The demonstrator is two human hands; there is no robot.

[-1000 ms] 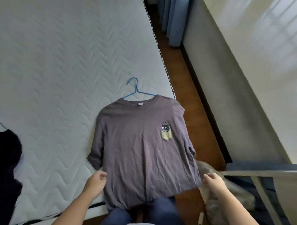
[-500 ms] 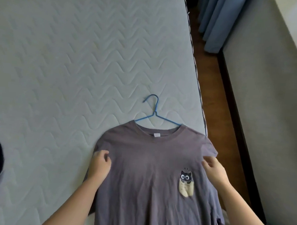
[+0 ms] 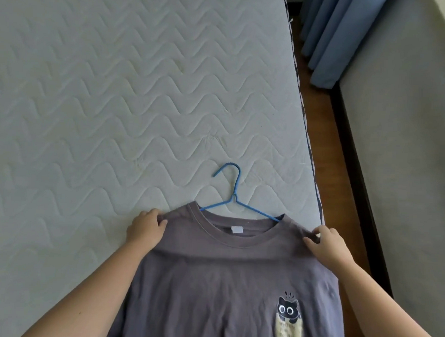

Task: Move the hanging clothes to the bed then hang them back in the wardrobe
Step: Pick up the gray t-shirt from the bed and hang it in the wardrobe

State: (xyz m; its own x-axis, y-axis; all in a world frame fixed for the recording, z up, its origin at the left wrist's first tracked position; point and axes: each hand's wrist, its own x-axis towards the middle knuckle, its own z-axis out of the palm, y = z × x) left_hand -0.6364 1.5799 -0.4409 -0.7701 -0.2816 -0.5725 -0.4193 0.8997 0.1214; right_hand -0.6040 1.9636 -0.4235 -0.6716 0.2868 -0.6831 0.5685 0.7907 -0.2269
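L hand (image 3: 145, 227) & R hand (image 3: 327, 243) each take a shoulder of the shirt (image 3: 224, 283), fingers (image 3: 161, 220) pinched on cloth. Shirt's flat on the bed (image 3: 117, 100), hanger (image 3: 232, 191) in neck. Prob. pick-up for wardrobe; next: lift level, hook free.

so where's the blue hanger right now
In the head view the blue hanger lies on the mattress near its right edge, its arms inside the collar of the grey t-shirt, between the left hand and right hand gripping its shoulders.
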